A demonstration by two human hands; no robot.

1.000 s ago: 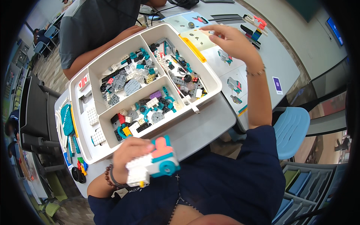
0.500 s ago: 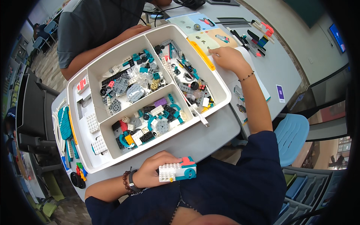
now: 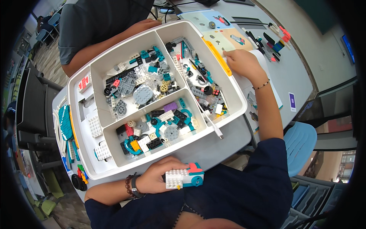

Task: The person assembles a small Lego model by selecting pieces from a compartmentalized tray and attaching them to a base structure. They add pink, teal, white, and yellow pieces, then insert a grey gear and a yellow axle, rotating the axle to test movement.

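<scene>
My left hand grips a small brick model of white, teal and red parts, held just below the near rim of a white sorting tray. The tray's compartments hold several grey, black, teal, yellow and purple building pieces. My right hand rests past the tray's right side on an open instruction booklet, fingers curled on the page edge; I cannot see anything held in it. A yellow bar lies along the tray's right rim.
Another person in a grey shirt sits across the table with a forearm by the tray's far edge. Loose black, red and blue pieces lie at the far right. A blue chair stands on my right.
My right hand came down from the air onto the booklet beside the tray. My left hand drew the model nearer to my body and turned it flatter.
</scene>
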